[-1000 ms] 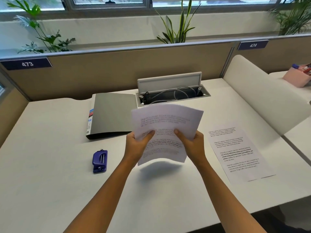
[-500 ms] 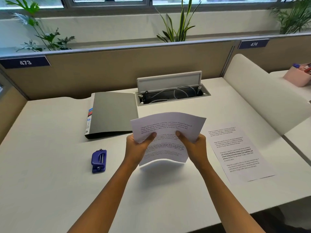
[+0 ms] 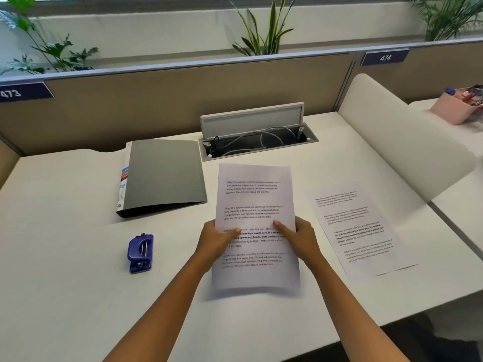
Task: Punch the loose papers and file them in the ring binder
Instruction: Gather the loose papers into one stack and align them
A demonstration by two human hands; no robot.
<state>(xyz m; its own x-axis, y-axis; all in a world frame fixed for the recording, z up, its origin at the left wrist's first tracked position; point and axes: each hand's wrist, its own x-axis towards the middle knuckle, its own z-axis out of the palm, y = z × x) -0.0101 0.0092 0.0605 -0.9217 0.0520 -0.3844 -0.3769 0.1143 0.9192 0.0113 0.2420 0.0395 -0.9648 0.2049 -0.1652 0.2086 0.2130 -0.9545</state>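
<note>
Two hands [image 3: 258, 242] grip papers [image 3: 254, 205]; print blurred, sheet count unclear.

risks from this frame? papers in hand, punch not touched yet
1. The held sheets are gripped only at their side edges by the left hand and right hand; they may fan out and punch misaligned.
2. One loose sheet lies apart on the desk and could be missed.
3. The binder is shut.

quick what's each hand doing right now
Left hand: closed on the left edge of the held papers.
Right hand: closed on their right edge.
</note>
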